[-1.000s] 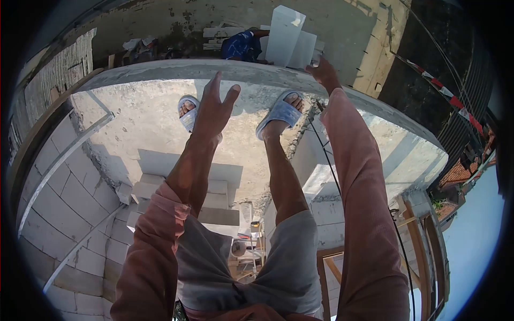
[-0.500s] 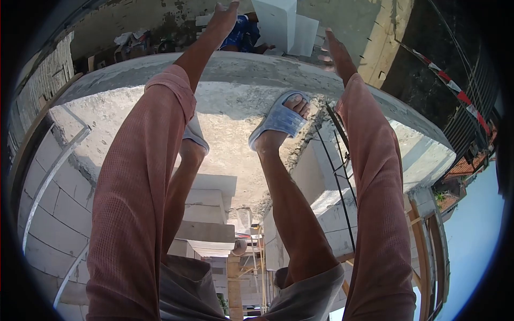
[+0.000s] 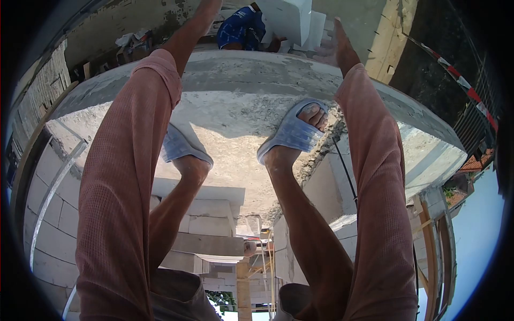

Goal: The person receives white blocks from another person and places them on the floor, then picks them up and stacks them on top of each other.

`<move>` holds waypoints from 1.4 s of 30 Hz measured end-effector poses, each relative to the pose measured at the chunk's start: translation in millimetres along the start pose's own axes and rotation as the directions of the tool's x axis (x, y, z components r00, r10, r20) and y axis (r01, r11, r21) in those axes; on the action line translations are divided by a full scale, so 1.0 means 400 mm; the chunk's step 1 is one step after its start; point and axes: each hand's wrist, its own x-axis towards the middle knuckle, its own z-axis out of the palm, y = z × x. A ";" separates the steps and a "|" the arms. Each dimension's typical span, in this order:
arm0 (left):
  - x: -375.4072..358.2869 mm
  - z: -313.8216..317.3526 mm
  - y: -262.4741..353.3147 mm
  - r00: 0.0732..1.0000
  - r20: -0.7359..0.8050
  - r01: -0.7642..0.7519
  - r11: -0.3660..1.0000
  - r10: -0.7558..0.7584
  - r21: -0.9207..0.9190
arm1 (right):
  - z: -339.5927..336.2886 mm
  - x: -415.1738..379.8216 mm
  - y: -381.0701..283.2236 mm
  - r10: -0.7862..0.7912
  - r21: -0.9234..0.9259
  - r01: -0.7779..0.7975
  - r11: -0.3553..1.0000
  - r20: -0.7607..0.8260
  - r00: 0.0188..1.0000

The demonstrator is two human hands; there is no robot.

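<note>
My two arms, in rolled pink sleeves, stretch forward over the edge of a concrete ledge [image 3: 230, 120]. My left hand [image 3: 210, 7] is at the top border of the view, its fingers cut off by the frame. My right hand [image 3: 336, 47] has its thumb up and fingers apart, holding nothing. Between the hands, beyond the ledge, is a large white building block [image 3: 289, 18], nearer to my right hand and apart from it. A person in blue patterned clothing [image 3: 240, 29] is lower down beside the block, partly hidden by the ledge.
My feet in blue slide sandals [image 3: 294, 131] stand on the ledge. Black rebar [image 3: 345, 166] sticks up beside the right foot. Block walls [image 3: 51, 214] and a metal bar [image 3: 51, 187] lie at left. Red-white barrier tape [image 3: 471, 93] runs at right. Stacked blocks [image 3: 209, 219] sit below.
My left hand has shifted up and left, partly out of view. My right hand has moved slightly right, its fingers more spread. The ledge and feet sit lower in view.
</note>
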 end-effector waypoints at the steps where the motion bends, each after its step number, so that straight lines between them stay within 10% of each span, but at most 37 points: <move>1: 0.012 -0.009 0.001 1.000 0.022 -0.006 1.000 0.007 -0.016 | 0.015 -0.006 -0.016 0.079 0.041 -0.076 0.996 -0.063 0.995; 6: 0.058 -0.007 0.039 0.987 0.158 0.011 0.994 0.007 -0.113 | 0.011 0.063 -0.104 0.015 -0.170 0.006 0.985 0.120 0.993; 15: 0.078 0.065 0.091 0.924 0.382 0.134 0.941 -0.006 -0.309 | 0.092 -0.041 -0.119 0.042 0.253 -0.069 0.965 0.109 0.993; 21: -0.121 0.099 0.130 0.885 0.465 0.180 0.890 0.039 -0.418 | 0.079 -0.074 -0.012 0.027 0.480 -0.113 0.870 0.183 0.983; 28: -0.413 0.168 0.100 0.937 0.341 0.251 0.827 -0.078 -0.503 | -0.004 -0.347 0.002 -0.026 0.258 -0.030 0.966 0.210 0.977; 42: -1.902 0.151 0.137 1.000 0.004 0.005 0.422 -0.004 -0.906 | 0.140 -1.688 -0.012 0.062 -0.135 -0.005 0.991 0.423 0.904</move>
